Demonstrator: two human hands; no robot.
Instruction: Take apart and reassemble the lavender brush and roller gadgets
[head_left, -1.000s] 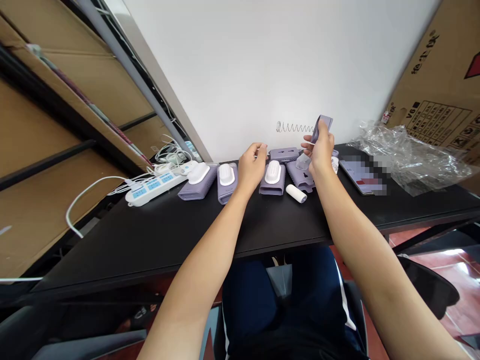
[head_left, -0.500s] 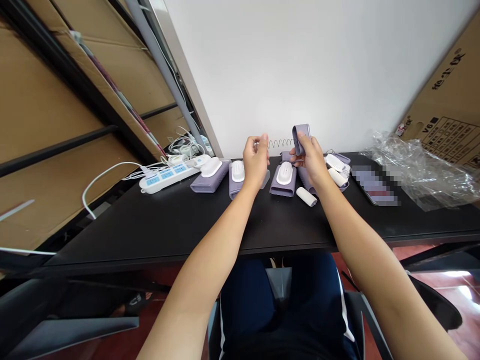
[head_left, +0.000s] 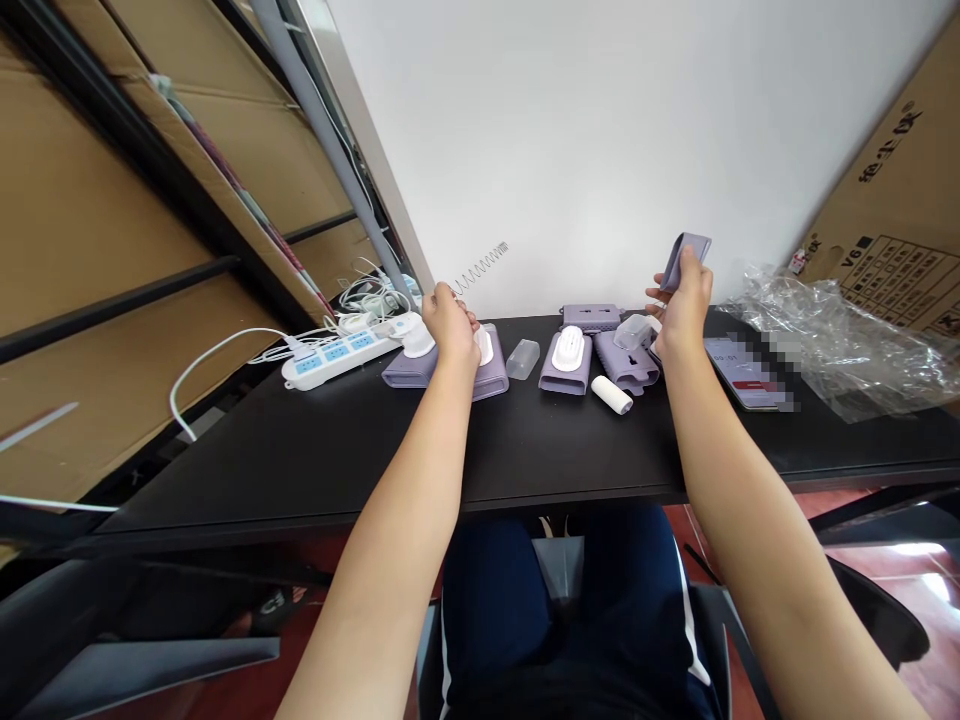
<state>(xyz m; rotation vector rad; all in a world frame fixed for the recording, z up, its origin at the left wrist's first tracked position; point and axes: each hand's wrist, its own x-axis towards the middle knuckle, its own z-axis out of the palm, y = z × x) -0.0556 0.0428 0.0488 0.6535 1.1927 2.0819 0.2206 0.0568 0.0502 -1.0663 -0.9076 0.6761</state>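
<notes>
Over the black table, the person's left hand at eleven o'clock keeps its fingers curled around one end of a coiled wire spring, while the right hand at one o'clock grips a small purple sleeve.

1. Over on the left of the black table, there's a white power strip — blue socket panels up.
2. White cables tangle just beyond it!
3. Swing right: a phone, screen lit.
4. Crumpled clear plastic beside it — and a printed cardboard box at far right.
</notes>
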